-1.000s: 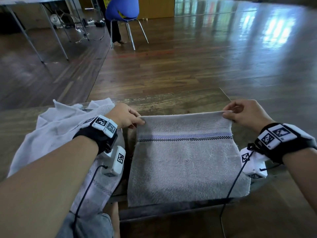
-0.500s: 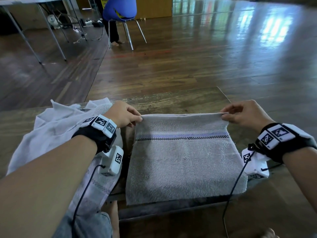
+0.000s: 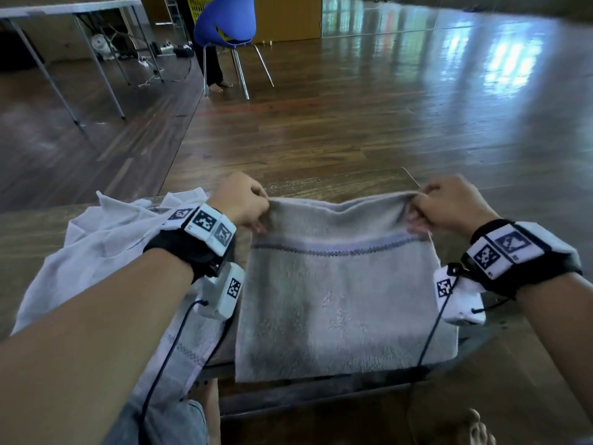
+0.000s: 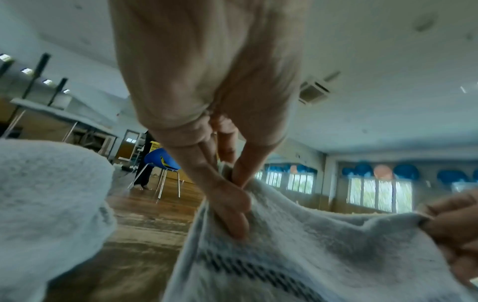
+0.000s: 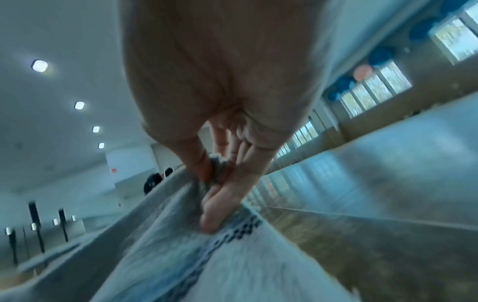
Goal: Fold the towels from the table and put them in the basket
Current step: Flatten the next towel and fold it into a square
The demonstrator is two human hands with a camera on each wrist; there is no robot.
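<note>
A grey towel (image 3: pixel 337 300) with a dark checked stripe lies on the wooden table (image 3: pixel 337 184), its near edge hanging over the front. My left hand (image 3: pixel 247 203) pinches the towel's far left corner and my right hand (image 3: pixel 442 207) pinches the far right corner; the far edge is lifted off the table and sags between them. In the left wrist view the left hand (image 4: pixel 232 196) has thumb and fingers closed on the towel (image 4: pixel 323 255). In the right wrist view the right hand (image 5: pixel 220 179) has cloth bunched between its fingers, with the towel (image 5: pixel 207 265) below. No basket shows near the table.
A crumpled white towel (image 3: pixel 106 245) lies on the table's left part, under my left forearm. Beyond the table is wooden floor, with a blue chair (image 3: pixel 227 24), a person's legs behind it, and a yellow basket (image 3: pixel 197 4) at the far wall. My bare foot (image 3: pixel 478 428) shows below.
Both hands have closed tighter on the far corners and raised the towel's far edge off the table, drawing it slightly toward me so it sags in the middle.
</note>
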